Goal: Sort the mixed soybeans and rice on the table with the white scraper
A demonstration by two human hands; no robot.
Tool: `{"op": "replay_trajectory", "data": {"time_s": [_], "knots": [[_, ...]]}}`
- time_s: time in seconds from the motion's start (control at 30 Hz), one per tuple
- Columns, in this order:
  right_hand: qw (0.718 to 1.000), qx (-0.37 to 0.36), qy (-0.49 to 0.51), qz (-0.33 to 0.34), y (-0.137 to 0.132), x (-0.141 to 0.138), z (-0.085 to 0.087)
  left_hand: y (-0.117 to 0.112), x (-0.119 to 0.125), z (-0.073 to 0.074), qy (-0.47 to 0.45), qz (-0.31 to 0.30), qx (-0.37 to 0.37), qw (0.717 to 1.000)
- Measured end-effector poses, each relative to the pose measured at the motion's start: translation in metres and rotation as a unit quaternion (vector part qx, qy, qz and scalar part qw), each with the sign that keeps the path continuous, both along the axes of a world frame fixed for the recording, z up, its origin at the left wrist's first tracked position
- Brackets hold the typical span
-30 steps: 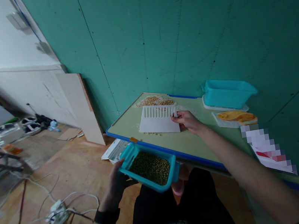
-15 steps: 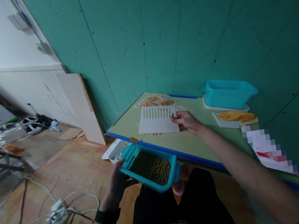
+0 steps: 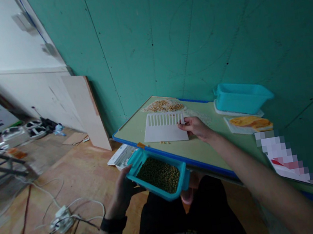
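Observation:
My left hand [image 3: 125, 188] grips the left end of a turquoise plastic tub [image 3: 169, 196], held just below the table's front edge. Inside it lie green beans [image 3: 149, 174] and paler yellow beans [image 3: 172, 176]. On the tabletop, my right hand [image 3: 195, 128] pinches the right side of a white slotted plastic scraper [image 3: 163, 133], its slots pointing toward the wall. Behind the scraper is a spread of yellow beans [image 3: 160, 105]. A few bean bits [image 3: 165, 142] lie between the scraper and the front edge.
The pale green table [image 3: 218, 150] has a blue rim and stands against a green wall. On its right are another turquoise tub [image 3: 242, 97], a yellow-brown item on a white tray [image 3: 250, 122] and a partly blurred sheet [image 3: 292, 166]. Cables and a power strip [image 3: 62, 219] lie on the floor.
The scraper has come slightly toward the table's front edge, away from the yellow beans. My left hand keeps the tub in nearly the same place; the view has shifted a little.

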State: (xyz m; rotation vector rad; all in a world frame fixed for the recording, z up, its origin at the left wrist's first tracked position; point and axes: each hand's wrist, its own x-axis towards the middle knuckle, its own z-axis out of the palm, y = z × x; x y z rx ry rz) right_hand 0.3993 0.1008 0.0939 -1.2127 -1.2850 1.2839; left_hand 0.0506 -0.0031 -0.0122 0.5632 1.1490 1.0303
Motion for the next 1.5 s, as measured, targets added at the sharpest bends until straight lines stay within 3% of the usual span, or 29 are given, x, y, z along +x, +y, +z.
{"op": "replay_trajectory", "data": {"time_s": [0.4,0.77,1.17,1.5], "knots": [[1.000,0.007,-0.004,0.011,-0.014,-0.002,-0.002,-0.005,0.009,0.005,-0.010,0.003,0.019,1.000],[1.000,0.009,0.013,0.012,-0.024,-0.010,-0.003,-0.003,0.009,-0.004,0.003,-0.004,0.011,1.000],[1.000,0.016,0.012,0.007,-0.026,-0.015,-0.007,-0.002,0.009,-0.001,-0.001,-0.006,0.012,1.000],[0.997,0.053,-0.006,0.064,-0.038,-0.020,-0.004,-0.004,0.008,0.002,0.012,-0.019,0.010,1.000]]}}
